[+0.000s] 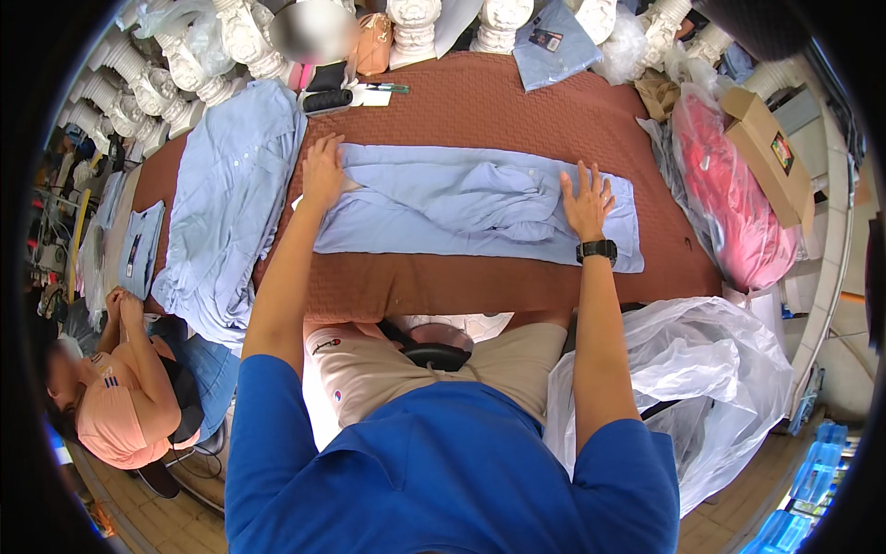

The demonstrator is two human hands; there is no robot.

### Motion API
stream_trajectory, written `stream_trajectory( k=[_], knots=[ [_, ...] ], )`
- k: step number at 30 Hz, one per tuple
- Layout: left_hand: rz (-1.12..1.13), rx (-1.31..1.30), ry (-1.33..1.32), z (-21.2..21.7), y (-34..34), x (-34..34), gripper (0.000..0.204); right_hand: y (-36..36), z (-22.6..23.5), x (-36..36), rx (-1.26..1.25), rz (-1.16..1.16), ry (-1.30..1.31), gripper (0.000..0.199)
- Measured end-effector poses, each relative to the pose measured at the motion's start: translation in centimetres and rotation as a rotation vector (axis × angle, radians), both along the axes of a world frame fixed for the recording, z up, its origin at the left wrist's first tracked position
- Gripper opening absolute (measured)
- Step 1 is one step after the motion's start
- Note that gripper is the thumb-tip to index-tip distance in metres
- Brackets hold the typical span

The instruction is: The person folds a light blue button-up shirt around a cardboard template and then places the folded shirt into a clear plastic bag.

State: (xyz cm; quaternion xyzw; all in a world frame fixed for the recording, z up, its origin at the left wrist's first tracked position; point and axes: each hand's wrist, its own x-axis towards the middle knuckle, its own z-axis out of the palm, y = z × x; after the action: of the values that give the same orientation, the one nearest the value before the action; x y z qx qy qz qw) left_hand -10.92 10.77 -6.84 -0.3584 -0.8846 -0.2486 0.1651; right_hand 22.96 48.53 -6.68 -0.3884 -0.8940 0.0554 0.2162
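Observation:
A light blue shirt (pixel 443 208), folded into a long strip, lies crosswise on the brown quilted cover (pixel 425 286) in front of me. Its middle is wrinkled, and a few small buttons show toward the right. My left hand (pixel 323 173) rests at the strip's left end, fingers stretched over the upper corner. Near the right end my right hand (pixel 588 205) lies flat on the cloth with its fingers spread; a black watch (pixel 597 250) is on that wrist. Neither hand grips anything.
Light blue shirts (pixel 226 194) lie in a pile at left, beside a seated person (pixel 129 397). Clear plastic (pixel 683 369) hangs by my right arm. At right are bagged pink clothing (pixel 720 185) and a cardboard box (pixel 766 157). Behind stand white balusters (pixel 413 28) and a packaged shirt (pixel 556 51).

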Motion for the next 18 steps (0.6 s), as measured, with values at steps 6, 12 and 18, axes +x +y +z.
stream_trajectory(
  k=[6,12,18],
  knots=[
    [-0.102,0.008,-0.142,-0.1,-0.6,-4.5,0.032,-1.0,-1.6,0.1,0.015,-0.031,-0.094,0.069],
    [-0.054,0.134,-0.371,-0.5,-2.4,-6.6,0.030,-1.6,-2.0,-0.2,0.046,-0.038,-0.109,0.068],
    [-0.303,0.116,-0.131,1.5,-1.9,-5.9,0.035,-1.2,-2.2,0.2,0.073,-0.065,-0.113,0.067]
  ],
)
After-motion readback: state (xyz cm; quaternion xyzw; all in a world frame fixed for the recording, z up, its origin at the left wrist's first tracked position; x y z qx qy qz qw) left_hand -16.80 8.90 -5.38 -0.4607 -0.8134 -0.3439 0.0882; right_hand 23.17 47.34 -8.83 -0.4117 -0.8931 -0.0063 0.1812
